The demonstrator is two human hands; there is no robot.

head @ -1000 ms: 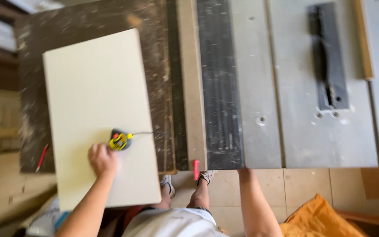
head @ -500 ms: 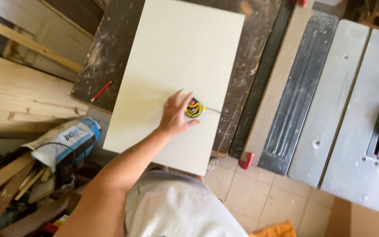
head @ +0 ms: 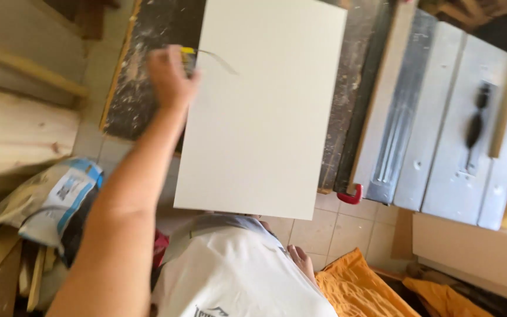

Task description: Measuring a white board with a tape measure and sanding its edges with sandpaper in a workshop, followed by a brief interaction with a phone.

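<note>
- Left hand (head: 171, 76): blurred, fingers apparently curled round yellow tape measure (head: 188, 57) at panel's left edge.
- Cream panel (head: 265, 105): flat on dark workbench (head: 142, 76); likely stiff, smooth, best gripped by edges.
- Right hand (head: 300, 261): low beside body, fingers indistinct.

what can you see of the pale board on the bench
The board is a flat, plain cream rectangle with a smooth, coated-looking face and clean straight edges. It lies flat on the dark, dusty bench, its long side running away from the person, its near end overhanging the bench edge above the tiled floor. A thin curved tape blade crosses its far left corner, coming from the yellow tape measure held by the left hand beside that edge. No marks or cuts show.
</note>
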